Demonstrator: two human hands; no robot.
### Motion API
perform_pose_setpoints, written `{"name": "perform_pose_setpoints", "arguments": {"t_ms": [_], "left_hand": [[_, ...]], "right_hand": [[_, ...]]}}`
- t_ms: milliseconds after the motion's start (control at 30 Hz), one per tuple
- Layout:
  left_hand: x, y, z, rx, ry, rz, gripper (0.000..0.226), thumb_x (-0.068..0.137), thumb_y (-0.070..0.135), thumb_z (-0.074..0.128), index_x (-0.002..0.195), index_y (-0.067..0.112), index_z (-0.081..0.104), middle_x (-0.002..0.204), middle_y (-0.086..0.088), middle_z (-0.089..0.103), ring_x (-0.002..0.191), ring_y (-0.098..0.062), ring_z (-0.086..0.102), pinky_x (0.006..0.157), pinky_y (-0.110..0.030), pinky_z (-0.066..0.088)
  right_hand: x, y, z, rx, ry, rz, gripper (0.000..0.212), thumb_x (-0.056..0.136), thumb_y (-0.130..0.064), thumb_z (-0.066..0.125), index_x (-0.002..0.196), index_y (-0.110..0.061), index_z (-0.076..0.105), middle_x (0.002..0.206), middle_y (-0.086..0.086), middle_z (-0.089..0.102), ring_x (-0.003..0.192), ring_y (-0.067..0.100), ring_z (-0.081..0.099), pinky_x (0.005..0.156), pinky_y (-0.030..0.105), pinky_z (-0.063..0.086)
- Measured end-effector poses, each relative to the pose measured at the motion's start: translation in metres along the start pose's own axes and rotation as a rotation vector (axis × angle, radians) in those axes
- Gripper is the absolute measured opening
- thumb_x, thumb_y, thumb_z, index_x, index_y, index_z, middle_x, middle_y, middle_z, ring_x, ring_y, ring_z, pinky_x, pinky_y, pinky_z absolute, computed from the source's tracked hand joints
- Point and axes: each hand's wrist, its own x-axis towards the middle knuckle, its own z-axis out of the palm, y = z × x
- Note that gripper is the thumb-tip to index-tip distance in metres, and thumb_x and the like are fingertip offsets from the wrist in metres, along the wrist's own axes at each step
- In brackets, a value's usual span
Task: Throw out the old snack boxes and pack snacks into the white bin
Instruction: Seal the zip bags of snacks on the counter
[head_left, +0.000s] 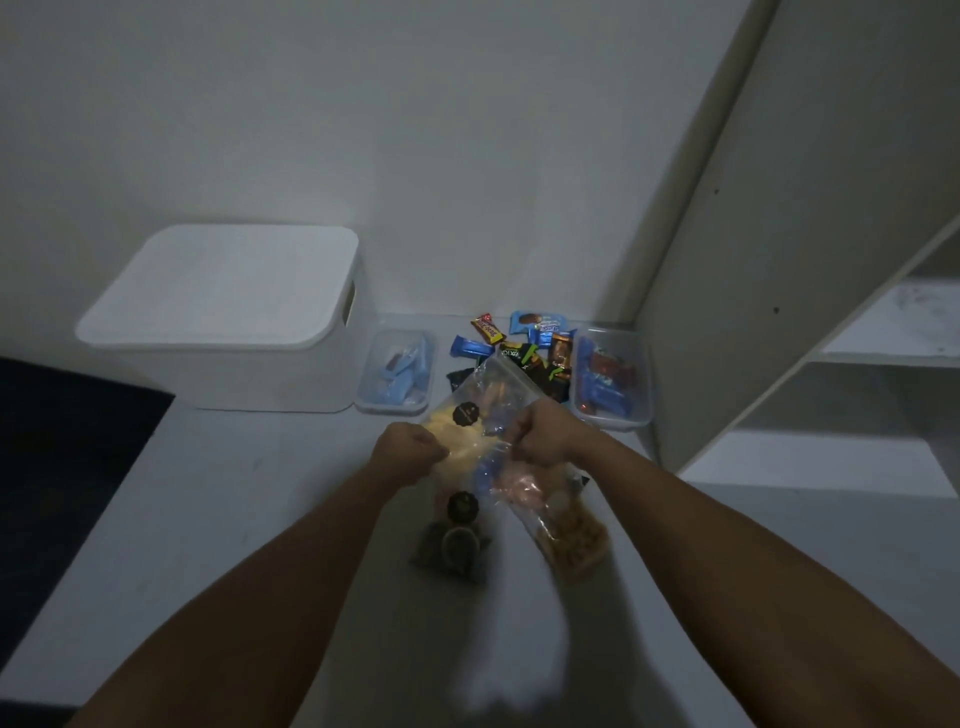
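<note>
My left hand (410, 446) and my right hand (540, 435) both grip a clear plastic snack bag (480, 402) with a dark round sticker, held just above the pale tabletop (218, 519). Yellow and pink snacks show through the bag. The white bin (234, 322) stands at the back left with its lid closed. Between the bin and me lie two clear plastic boxes: one (397, 374) with blue wrappers, one (613, 379) with red and blue packets. Loose wrapped snacks (519, 343) are piled between them.
Below my hands lie a bag of orange-brown snacks (574, 540) and a dark packet with round stickers (454, 540). A white shelf unit (831, 312) rises on the right. A dark floor area (62, 457) lies beyond the table's left edge.
</note>
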Motion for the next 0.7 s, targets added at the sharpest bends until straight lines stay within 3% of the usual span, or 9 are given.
{"name": "perform_pose_setpoints", "arguments": {"t_ms": [133,267,433,567,700], "left_hand": [[0.004,0.003,-0.011,-0.131,-0.018,0.011,0.009,0.083,0.008,0.067,0.075,0.006,0.063,0.086,-0.015,0.062,0.073,-0.022,0.059,0.060,-0.028,0.049],[0.003,0.001,-0.023,-0.236,-0.075,0.061,0.004,0.083,0.005,0.067,0.083,0.002,0.066,0.084,-0.014,0.062,0.073,-0.021,0.058,0.065,-0.031,0.052],[0.007,-0.008,-0.044,-0.237,-0.117,0.083,0.019,0.078,0.010,0.075,0.083,-0.007,0.067,0.071,-0.015,0.060,0.059,-0.019,0.053,0.057,-0.030,0.047],[0.010,-0.012,-0.058,-0.237,-0.154,0.100,0.011,0.076,0.005,0.076,0.079,-0.002,0.068,0.071,-0.014,0.061,0.060,-0.019,0.053,0.056,-0.028,0.047],[0.011,-0.014,-0.066,-0.307,-0.166,0.068,0.010,0.079,0.007,0.074,0.079,-0.001,0.069,0.071,-0.012,0.061,0.058,-0.016,0.055,0.052,-0.024,0.048]], "right_hand": [[-0.001,-0.010,-0.008,0.065,-0.005,0.015,0.017,0.083,-0.003,0.064,0.099,0.001,0.067,0.101,0.017,0.066,0.093,0.030,0.066,0.084,0.042,0.057],[-0.003,-0.019,-0.008,0.127,0.013,0.028,0.016,0.083,-0.002,0.063,0.098,0.002,0.068,0.100,0.016,0.066,0.089,0.026,0.066,0.084,0.039,0.056],[-0.001,-0.037,-0.004,0.166,0.027,0.010,0.011,0.084,-0.001,0.064,0.081,-0.011,0.069,0.088,0.002,0.065,0.088,0.017,0.063,0.087,0.035,0.054],[0.003,-0.050,-0.002,0.211,0.028,0.007,0.012,0.084,-0.003,0.065,0.085,-0.014,0.070,0.104,0.008,0.067,0.099,0.022,0.064,0.090,0.040,0.056],[0.002,-0.058,0.000,0.240,0.005,0.005,0.009,0.086,-0.008,0.065,0.086,-0.015,0.070,0.104,0.009,0.067,0.094,0.020,0.063,0.083,0.037,0.057]]}}
